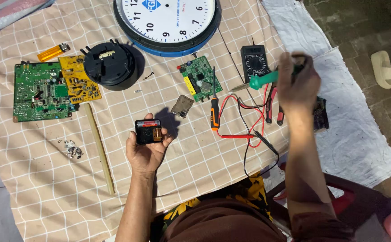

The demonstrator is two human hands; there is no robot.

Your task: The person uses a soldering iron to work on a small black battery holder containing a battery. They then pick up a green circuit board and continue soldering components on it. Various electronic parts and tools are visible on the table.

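Clock movement [148, 131], black with a battery, sits mid-frame gripped in the left hand [147, 150], while the right hand [297, 83] closes around a green-handled screwdriver [262, 80] at upper right; bringing its tip to the movement seems next.

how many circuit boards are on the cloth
3: a big green board at far left, a yellow board touching it, a small green board below the clock. Others may be hidden.

Your checked cloth [195, 157] looks soft and matt. Beside the wall clock [166, 20] with its glossy plastic rim lies a matt black plastic housing [110, 65].
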